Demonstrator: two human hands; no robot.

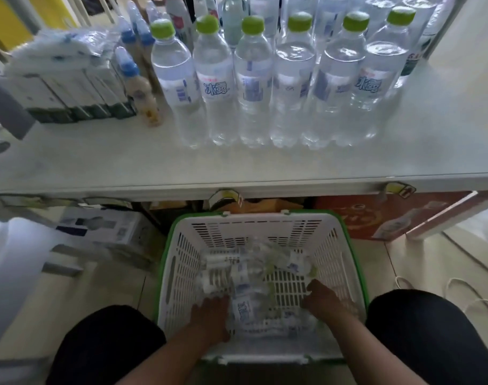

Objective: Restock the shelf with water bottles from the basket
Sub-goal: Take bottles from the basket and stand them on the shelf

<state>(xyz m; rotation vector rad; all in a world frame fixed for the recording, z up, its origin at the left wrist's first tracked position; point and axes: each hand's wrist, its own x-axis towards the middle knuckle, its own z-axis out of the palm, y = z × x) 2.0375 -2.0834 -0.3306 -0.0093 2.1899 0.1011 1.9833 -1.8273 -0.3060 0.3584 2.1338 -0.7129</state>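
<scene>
A white plastic basket (pixel 181 262) with a green rim stands on the floor between my knees. Several clear water bottles (pixel 243 276) lie in it in a blurred pile. My left hand (pixel 211 318) is down in the basket's near left, fingers wrapped on a labelled bottle (pixel 244 308). My right hand (pixel 324 298) is at the near right, resting on bottles; its grip is blurred. On the white shelf (pixel 237 168) above, several green-capped water bottles (pixel 254 79) stand upright in a row.
Left on the shelf are blue-capped bottles (pixel 129 65) and wrapped cartons (pixel 68 87). More clear bottles stand behind the row. Under the shelf sit a white box (pixel 98 226) and an orange carton (pixel 376 215). A white cable (pixel 459 287) lies on the floor at right.
</scene>
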